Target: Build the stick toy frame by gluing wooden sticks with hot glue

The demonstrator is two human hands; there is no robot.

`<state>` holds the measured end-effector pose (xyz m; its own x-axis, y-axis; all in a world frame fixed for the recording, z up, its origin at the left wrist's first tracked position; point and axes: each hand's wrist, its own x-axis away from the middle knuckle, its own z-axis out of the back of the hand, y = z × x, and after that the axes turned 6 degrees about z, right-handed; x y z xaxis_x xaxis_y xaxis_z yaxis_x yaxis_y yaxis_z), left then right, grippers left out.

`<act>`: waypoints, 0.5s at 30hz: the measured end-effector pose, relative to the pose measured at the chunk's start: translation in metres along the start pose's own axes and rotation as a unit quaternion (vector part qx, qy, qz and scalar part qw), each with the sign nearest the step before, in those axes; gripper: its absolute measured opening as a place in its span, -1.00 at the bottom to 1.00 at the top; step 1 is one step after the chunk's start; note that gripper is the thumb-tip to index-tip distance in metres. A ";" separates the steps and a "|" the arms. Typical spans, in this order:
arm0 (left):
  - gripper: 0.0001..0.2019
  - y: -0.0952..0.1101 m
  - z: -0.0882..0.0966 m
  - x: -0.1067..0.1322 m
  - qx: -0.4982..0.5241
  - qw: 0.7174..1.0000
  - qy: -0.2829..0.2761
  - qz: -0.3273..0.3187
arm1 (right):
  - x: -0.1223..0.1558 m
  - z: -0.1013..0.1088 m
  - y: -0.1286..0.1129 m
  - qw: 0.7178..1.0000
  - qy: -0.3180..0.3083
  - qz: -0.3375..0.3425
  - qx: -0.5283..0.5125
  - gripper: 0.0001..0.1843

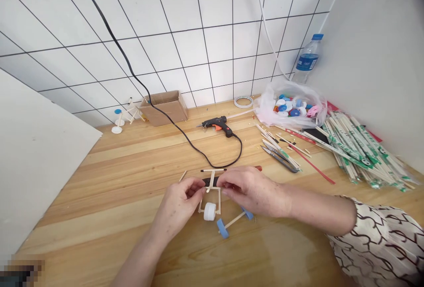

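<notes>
A small frame of wooden sticks point(219, 199) is in front of me, with a white bottle cap point(210, 212) at its near end and a black-tipped crosspiece point(212, 171) at its far end. On its left side, my left hand point(177, 205) pinches the frame between thumb and fingers. My right hand point(256, 192) is closed at the frame's right upper corner, its fingertips partly hidden. Just below the right hand lies a stick axle point(234, 220) with a blue cap at each end. A dark flat object point(208, 182), mostly covered, shows behind the frame.
A black glue gun point(217, 124) lies beyond my hands, its cord looping nearby. At right are thread snips point(281, 159), loose sticks, wrapped chopsticks point(361, 145), a bag of bottle caps point(265, 108) and a water bottle point(308, 59). A cardboard box point(165, 112) stands against the tiled wall.
</notes>
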<state>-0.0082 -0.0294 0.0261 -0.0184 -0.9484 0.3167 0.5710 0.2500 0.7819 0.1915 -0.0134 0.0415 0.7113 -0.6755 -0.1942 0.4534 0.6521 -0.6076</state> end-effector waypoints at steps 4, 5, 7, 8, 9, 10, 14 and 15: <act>-0.80 -0.001 0.000 0.001 0.005 1.000 -0.005 -0.007 | -0.001 -0.010 -0.001 0.997 0.048 0.052 -0.014 -0.81; -0.80 -0.002 0.000 0.000 0.004 1.000 -0.007 -0.009 | -0.001 -0.011 -0.002 0.996 0.056 0.061 -0.016 -0.80; -0.80 -0.003 0.000 0.000 0.000 1.000 -0.010 -0.012 | -0.003 -0.009 -0.005 0.995 0.068 0.072 -0.017 -0.78; -0.80 -0.004 0.000 -0.001 -0.002 1.000 -0.008 -0.012 | -0.004 -0.006 -0.006 0.995 0.073 0.073 -0.016 -0.79; -0.80 -0.005 0.000 -0.001 -0.005 1.000 -0.004 -0.012 | -0.004 -0.002 -0.007 0.994 0.077 0.071 -0.014 -0.80; -0.80 -0.007 0.000 -0.002 -0.007 1.000 0.003 -0.014 | -0.005 0.003 -0.008 0.995 0.077 0.064 -0.011 -0.83; -0.78 -0.010 -0.001 -0.004 -0.006 1.000 0.017 -0.019 | -0.007 0.030 -0.009 1.000 0.006 -0.028 0.007 -0.86; -0.77 -0.011 -0.001 -0.005 -0.005 1.000 0.015 -0.020 | -0.006 0.036 -0.009 0.998 -0.026 -0.060 0.018 -0.84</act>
<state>-0.0138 -0.0277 0.0156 -0.0168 -0.9630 0.2689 0.5779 0.2101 0.7886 0.2025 -0.0025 0.0761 0.6777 -0.7309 -0.0812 0.5553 0.5810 -0.5951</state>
